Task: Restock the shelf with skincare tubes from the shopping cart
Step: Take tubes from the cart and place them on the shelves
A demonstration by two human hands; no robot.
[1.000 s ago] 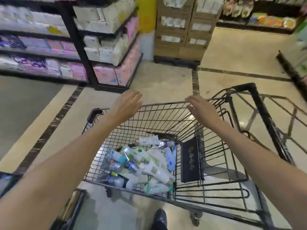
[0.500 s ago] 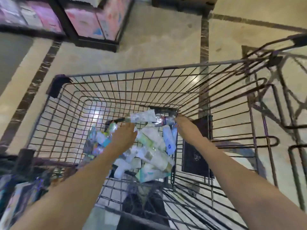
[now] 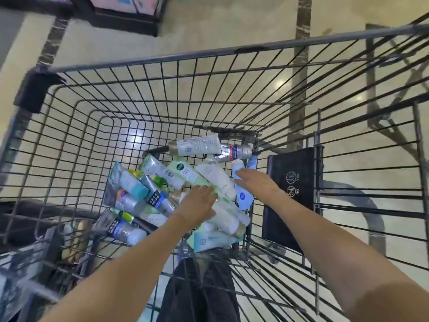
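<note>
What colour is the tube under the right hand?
White with a blue end, the tube under the right hand; head view shows it.

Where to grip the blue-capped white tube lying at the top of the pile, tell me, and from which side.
Take the blue-capped white tube around its mid-body, from above with the left hand. It lies flat on top of the pile in the shopping cart, its length uncovered, cap toward the middle; probably an easy lift.
</note>
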